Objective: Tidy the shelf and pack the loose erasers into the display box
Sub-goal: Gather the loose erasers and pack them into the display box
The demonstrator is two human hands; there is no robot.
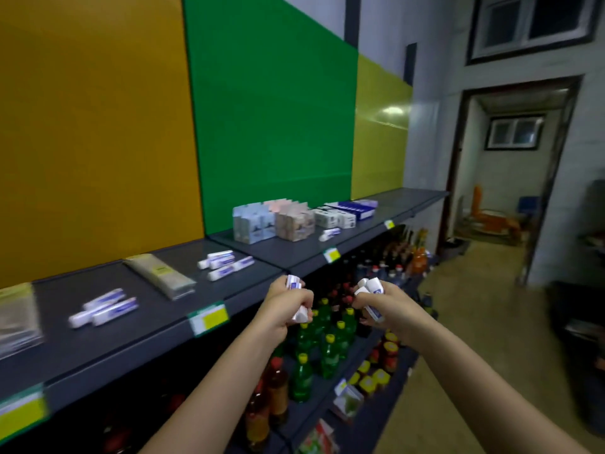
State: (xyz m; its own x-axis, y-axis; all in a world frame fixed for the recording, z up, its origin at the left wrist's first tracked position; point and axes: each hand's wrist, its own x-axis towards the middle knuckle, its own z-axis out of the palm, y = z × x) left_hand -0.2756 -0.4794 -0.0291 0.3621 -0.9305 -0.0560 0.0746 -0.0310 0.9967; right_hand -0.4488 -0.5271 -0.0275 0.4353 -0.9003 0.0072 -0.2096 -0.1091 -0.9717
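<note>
My left hand [284,306] is closed around white-and-blue erasers [294,284], held in front of the dark shelf [157,322]. My right hand [381,304] grips more erasers [371,286], close beside the left. Loose erasers lie on the shelf in groups: at the left [103,308], in the middle [226,263], and further right [330,233]. The blue display box [358,209] sits far along the shelf, to the right of the carton stacks, well beyond both hands.
Stacked small cartons [278,221] stand by the green back panel. A clear packet [160,275] lies on the shelf, another at the far left [16,317]. Green and red bottles [320,342] fill the lower shelves. A doorway [510,178] opens at the right.
</note>
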